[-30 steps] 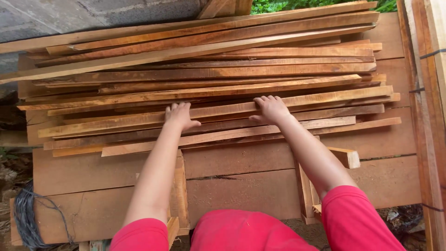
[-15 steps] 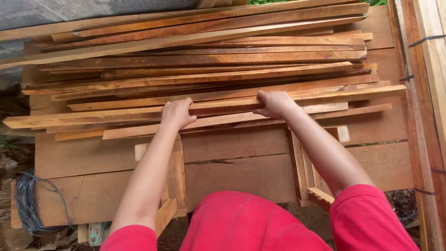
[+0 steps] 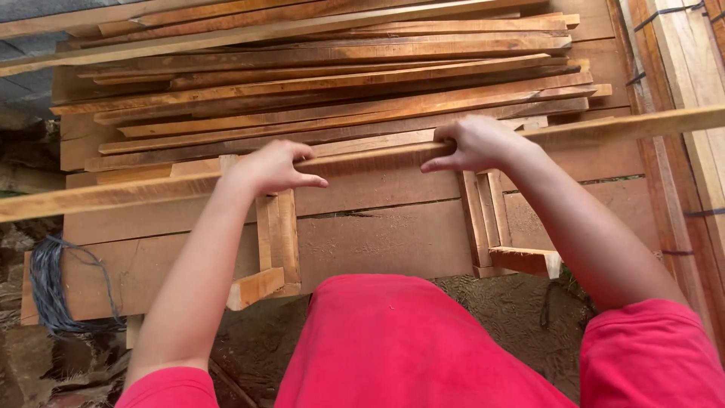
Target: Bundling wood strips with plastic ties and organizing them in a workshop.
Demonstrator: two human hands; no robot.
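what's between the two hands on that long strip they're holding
In the head view, only a bare stretch of the long wooden strip runs between the left hand and the right hand. Both grip it; nothing rests on that span.

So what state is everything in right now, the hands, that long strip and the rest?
Left hand: closed on the long wooden strip.
Right hand: closed on it too.
Long wooden strip: lifted clear of the pile.
Pile of wooden strips: lying loosely stacked.
Coil of wire: bundled, hanging at the plank's edge.
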